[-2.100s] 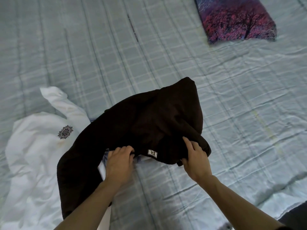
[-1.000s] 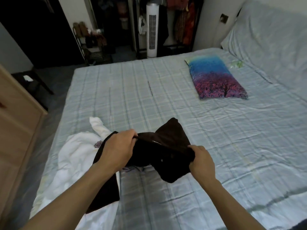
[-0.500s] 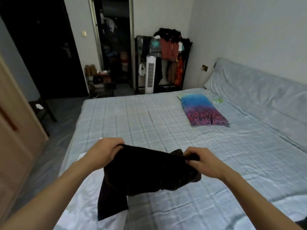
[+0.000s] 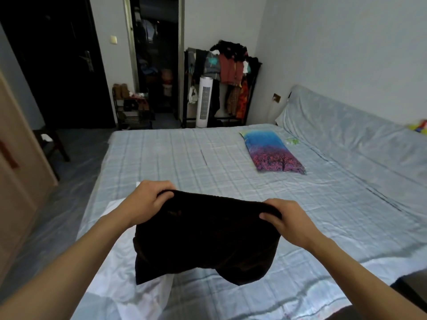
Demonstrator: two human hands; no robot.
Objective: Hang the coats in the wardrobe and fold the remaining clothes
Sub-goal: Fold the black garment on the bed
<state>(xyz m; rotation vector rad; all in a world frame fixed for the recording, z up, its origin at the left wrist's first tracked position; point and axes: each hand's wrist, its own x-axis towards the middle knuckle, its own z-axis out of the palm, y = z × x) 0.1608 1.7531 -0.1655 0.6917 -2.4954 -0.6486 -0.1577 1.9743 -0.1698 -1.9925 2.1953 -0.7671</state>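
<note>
A black garment (image 4: 205, 236) hangs in the air above the near part of the bed, held by its top edge. My left hand (image 4: 147, 199) grips the left end of that edge and my right hand (image 4: 286, 218) grips the right end. The cloth droops below both hands in loose folds. Beneath it a white garment (image 4: 129, 289) lies spread on the bed (image 4: 231, 158), partly hidden by the black one.
A colourful pillow (image 4: 272, 153) lies far right on the bed. A clothes rack (image 4: 226, 72) full of garments and a white tower fan (image 4: 204, 101) stand beyond the bed's far end. A wooden wardrobe door (image 4: 16, 176) is at the left, with a shoe rack (image 4: 131, 107) by the doorway.
Both hands lifted the black garment off the bed and spread it between them. My view rose from the bed to the room.
</note>
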